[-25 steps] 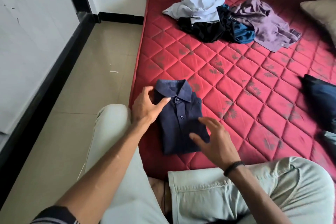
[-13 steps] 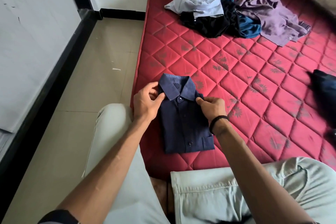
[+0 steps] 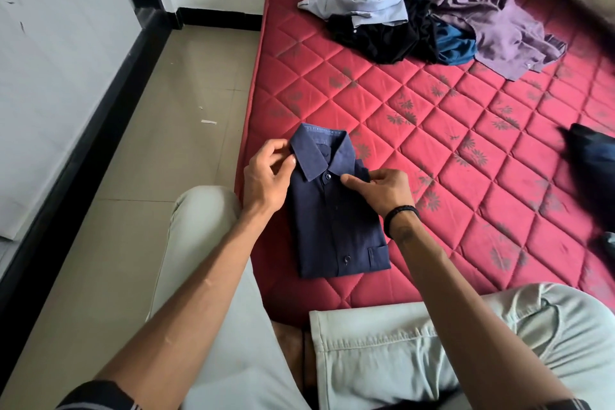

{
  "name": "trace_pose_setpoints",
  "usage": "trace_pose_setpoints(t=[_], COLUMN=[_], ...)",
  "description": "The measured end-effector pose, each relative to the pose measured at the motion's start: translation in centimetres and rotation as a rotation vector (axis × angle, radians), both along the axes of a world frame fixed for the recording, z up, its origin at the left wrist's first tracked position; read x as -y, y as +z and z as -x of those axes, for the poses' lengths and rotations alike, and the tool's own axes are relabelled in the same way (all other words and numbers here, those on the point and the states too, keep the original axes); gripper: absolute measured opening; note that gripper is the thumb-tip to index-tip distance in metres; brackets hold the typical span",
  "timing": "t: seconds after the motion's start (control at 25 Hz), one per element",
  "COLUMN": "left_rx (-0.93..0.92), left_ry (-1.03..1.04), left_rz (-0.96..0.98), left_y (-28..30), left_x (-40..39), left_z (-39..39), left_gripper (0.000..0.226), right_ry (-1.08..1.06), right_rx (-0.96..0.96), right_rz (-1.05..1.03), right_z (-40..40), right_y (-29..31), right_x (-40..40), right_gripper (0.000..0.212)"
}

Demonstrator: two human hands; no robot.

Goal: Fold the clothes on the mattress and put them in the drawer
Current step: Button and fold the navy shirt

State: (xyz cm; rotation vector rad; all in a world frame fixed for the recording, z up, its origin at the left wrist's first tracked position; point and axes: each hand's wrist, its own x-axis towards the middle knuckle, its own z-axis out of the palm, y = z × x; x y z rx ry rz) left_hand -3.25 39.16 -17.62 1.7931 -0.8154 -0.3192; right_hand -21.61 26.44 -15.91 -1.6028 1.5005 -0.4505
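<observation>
head view | looks forward-down | close above mattress (image 3: 432, 143) edge | single view

A folded navy-blue collared button shirt (image 3: 336, 226) is lying flat near the left edge of a red quilted mattress (image 3: 432, 130), with the person's left hand (image 3: 266, 180) pinching the left collar tip and the right hand (image 3: 382, 188) pinching the fabric at the right shoulder. A black wristband (image 3: 399, 218) is sitting on the right wrist. Farther up the mattress, a heap of unfolded clothes (image 3: 429, 20) in pale blue, black, teal and mauve is lying well apart from the shirt, and pale grey trousers (image 3: 432, 353) are covering the person's bent legs at the near edge.
</observation>
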Motion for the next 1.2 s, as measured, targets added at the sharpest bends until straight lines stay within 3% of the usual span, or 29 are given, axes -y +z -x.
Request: trace_pose_setpoints(t=[0.08, 0.2, 0.24, 0.28, 0.4, 0.44, 0.6, 0.76, 0.88, 0.96, 1.0, 1.04, 1.12, 1.2], left_rx=[-0.095, -0.398, -0.454, -0.39, 0.111, 0.192, 0.081, 0.025, -0.009, -0.115, -0.252, -0.413, -0.672, -0.905], left_ry=[-0.018, 0.001, 0.014, 0.03, 0.068, 0.077, 0.066, 0.064, -0.02, -0.103, -0.131, -0.135, -0.086, -0.066], left_rz=[0.026, 0.089, 0.088, 0.049, -0.156, -0.18, -0.239, -0.567, -0.71, -0.771, -0.747, -0.688, -0.522, -0.358], left_y=[0.1, 0.8, 0.9, 0.7, -0.3, -0.5, 0.6, 1.4, 1.4, 0.9, 0.7, 0.6, 0.8, 0.2], left_x=[0.1, 0.3, 0.3, 0.4, -0.1, -0.1, -0.8, -1.8, -2.0, -2.2, -2.4, -2.6, -2.6, -2.0], left_z=[0.0, 0.2, 0.3, 0.4, 1.1, 1.3, 1.4, 1.9, 2.3, 2.5, 2.8, 3.2, 4.2, 4.6], left_gripper=[0.025, 0.017, 0.017, 0.018, 0.028, 0.028, 0.013, 0.053, 0.065, 0.071, 0.081, 0.088, 0.079, 0.075], right_ry=[0.027, -0.021, -0.016, 0.008, 0.096, 0.081, -0.049, 0.057, 0.153, 0.13, 0.09, 0.053, 0.032, 0.047], right_rx=[0.073, 0.405, 0.425, 0.369, 0.012, -0.047, -0.111, -0.247, -0.376, -0.277, -0.168, -0.021, 0.337, 0.603], right_rz=[-0.101, -0.331, -0.367, -0.346, -0.132, -0.067, 0.13, 0.257, 0.195, 0.05, -0.067, -0.21, -0.545, -0.749], right_z=[-0.2, 0.4, 0.8, 1.2, 1.9, 1.9, 1.7, 2.3, 2.0, 2.1, 2.2, 2.4, 3.0, 3.8], right_y=[0.5, 1.3, 1.2, 0.6, -1.2, -1.5, -1.2, -1.0, -0.7, -0.1, 0.0, 0.1, 0.3, 0.0], right_x=[0.2, 0.7, 0.8, 1.2, 1.3, 1.1, 0.0, -1.4, -2.3, -2.3, -2.0, -1.8, -1.5, -1.6], right_gripper=[0.038, 0.021, 0.019, 0.022, 0.045, 0.046, 0.035, 0.045, 0.061, 0.061, 0.059, 0.056, 0.058, 0.067])
